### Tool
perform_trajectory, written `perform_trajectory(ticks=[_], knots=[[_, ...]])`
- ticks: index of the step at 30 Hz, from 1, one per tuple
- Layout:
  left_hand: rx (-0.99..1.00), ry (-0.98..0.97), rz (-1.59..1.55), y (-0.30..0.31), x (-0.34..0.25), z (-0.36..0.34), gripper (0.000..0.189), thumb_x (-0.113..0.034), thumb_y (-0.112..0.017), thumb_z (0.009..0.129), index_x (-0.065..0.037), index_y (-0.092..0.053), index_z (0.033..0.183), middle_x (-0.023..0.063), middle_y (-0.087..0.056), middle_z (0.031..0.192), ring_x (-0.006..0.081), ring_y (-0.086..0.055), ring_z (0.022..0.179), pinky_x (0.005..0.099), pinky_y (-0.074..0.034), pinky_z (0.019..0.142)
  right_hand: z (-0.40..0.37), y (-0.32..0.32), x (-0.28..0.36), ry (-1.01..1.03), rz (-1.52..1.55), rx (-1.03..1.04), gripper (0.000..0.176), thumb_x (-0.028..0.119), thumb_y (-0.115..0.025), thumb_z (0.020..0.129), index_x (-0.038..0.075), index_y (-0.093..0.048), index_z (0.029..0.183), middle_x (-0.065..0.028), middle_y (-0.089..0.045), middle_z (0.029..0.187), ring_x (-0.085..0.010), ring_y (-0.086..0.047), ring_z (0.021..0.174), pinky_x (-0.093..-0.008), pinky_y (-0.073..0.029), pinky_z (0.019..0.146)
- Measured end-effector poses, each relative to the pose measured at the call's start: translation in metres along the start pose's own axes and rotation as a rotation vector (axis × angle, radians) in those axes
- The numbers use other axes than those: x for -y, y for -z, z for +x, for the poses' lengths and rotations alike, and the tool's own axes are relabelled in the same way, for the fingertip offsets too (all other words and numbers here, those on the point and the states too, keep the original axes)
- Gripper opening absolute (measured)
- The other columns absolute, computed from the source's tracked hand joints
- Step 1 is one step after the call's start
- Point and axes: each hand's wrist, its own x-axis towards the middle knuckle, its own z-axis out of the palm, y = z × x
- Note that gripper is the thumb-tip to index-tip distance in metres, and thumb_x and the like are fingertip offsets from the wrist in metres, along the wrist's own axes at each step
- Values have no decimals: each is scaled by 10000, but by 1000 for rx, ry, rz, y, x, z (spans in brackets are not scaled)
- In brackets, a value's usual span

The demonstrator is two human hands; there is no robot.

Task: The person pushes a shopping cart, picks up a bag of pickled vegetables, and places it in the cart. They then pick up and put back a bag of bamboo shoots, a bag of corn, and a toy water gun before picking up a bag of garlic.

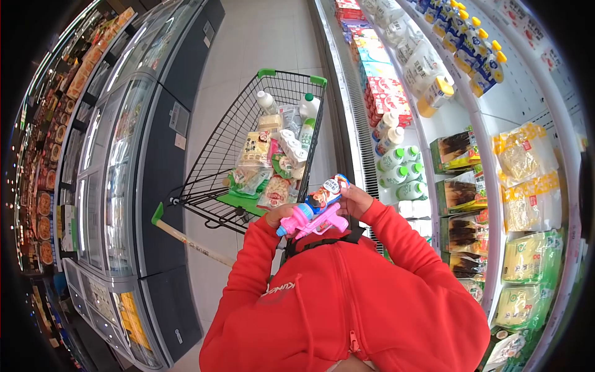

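A pink and blue toy gun [319, 224] with a blue printed pack [323, 197] on its upper side is held close in front of my red jacket. My left hand [279, 214] is closed at the toy's left end, beside its light-blue tip. My right hand [356, 201] grips the right end of the printed pack, with some fingers hidden behind it. Just beyond the toy stands a black wire shopping cart [214, 146] with green corners. Inside it are white bottles [267, 102], a bag of pale round food [276, 191] and other packaged goods.
On the right, a refrigerated shelf holds green-capped bottles [401, 167], red cartons [388, 99], dark food packs [462, 192] and noodle-like bags [527, 161]. Freezer cases [164, 136] line the left side. Tiled floor [260, 37] runs between them. The cart's handle [192, 243] angles toward me.
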Motion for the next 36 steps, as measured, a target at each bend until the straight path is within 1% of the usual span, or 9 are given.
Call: perform_trajectory(ticks=[4,6,10,12,16,20,24,31,36], knots=[[17,83,-18,-16,-5,-1,555,-509,-570,758,33,-593,875,111,-593,696,145,-539,471,233,-429,392,-2,-6,-11,121,198,-32,450,392,-561,853,115,-450,1189,-84,-585,1112,-213,-597,979,-376,-506,809],[-106,-82,-56,2,19,7,468,-460,-481,857,-12,-618,844,107,-604,745,172,-568,547,268,-464,460,1,2,-16,143,266,-78,443,376,-561,853,53,-479,1145,-132,-596,1101,-255,-595,1003,-407,-495,847],[-414,-276,94,11,31,9,398,-364,-457,924,-3,-568,1051,73,-611,903,162,-592,765,262,-492,683,-9,-4,-7,177,420,-147,410,333,-606,816,79,-499,1121,-89,-600,1090,-234,-586,977,-369,-442,889],[-312,-97,5,18,12,-9,398,-327,-509,912,9,-538,1122,60,-613,896,160,-587,762,258,-487,719,-15,-10,-1,251,472,-155,410,324,-605,821,67,-495,1121,-100,-593,1093,-243,-573,1001,-377,-437,902],[-748,-192,711,36,56,-35,411,-256,-603,852,48,-522,1117,57,-616,853,151,-596,780,264,-482,719,-20,7,-4,301,521,-139,352,285,-589,840,74,-500,1108,-104,-594,1077,-249,-572,996,-387,-452,877],[-750,-193,1573,22,85,-43,468,-287,-609,817,30,-524,1151,163,-564,1110,280,-569,979,354,-434,881,-25,23,-13,331,530,-222,319,289,-584,845,109,-507,1097,-72,-606,1038,-214,-604,907,-352,-511,720],[-657,232,1519,18,104,-18,315,-265,-558,825,-118,-596,1100,155,-523,1163,324,-562,977,407,-458,832,-31,32,-20,320,508,-271,290,297,-585,845,143,-514,1081,-30,-614,990,-182,-615,834,-315,-515,592],[-749,331,1484,14,94,1,189,-178,-485,834,-108,-592,972,148,-614,974,335,-579,932,433,-467,784,-41,39,-21,352,471,-372,318,357,-602,825,181,-510,1073,-5,-614,971,-172,-610,840,-291,-484,590],[-810,391,1418,30,105,20,300,-146,-503,804,-152,-548,1101,182,-624,947,367,-589,896,443,-465,779,-53,35,-21,366,516,-413,319,333,-601,829,156,-517,1082,-24,-615,999,-197,-612,854,-310,-494,607]])
